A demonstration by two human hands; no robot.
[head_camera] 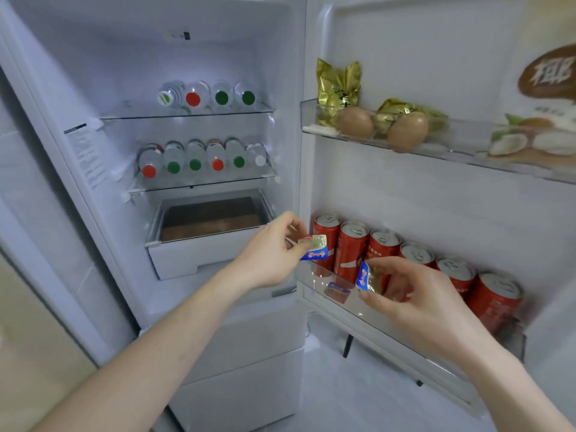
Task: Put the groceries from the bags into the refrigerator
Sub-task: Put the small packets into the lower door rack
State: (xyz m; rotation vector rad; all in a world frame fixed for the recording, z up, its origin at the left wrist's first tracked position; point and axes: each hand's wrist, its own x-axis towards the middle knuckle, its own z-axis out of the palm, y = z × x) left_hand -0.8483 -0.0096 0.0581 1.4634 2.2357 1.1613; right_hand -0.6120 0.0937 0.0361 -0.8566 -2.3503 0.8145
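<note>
Blue and gold foil wraps the two small butter packs. The left hand (268,254) pinches one butter pack (314,247) between thumb and fingers (291,236), just left of the red cans (350,247) on the lower door shelf (339,299). The right hand (414,294) pinches the second pack (369,277) over this shelf, where a third pack (338,291) lies. Inside the refrigerator (218,73), bottles (194,157) lie on glass shelves.

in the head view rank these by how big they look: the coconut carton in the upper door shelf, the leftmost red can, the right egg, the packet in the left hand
Largest to smallest:
1. coconut carton, partly cut off and nearest the camera
2. leftmost red can
3. right egg
4. packet in the left hand

Egg and packet look close; unsure.
</note>
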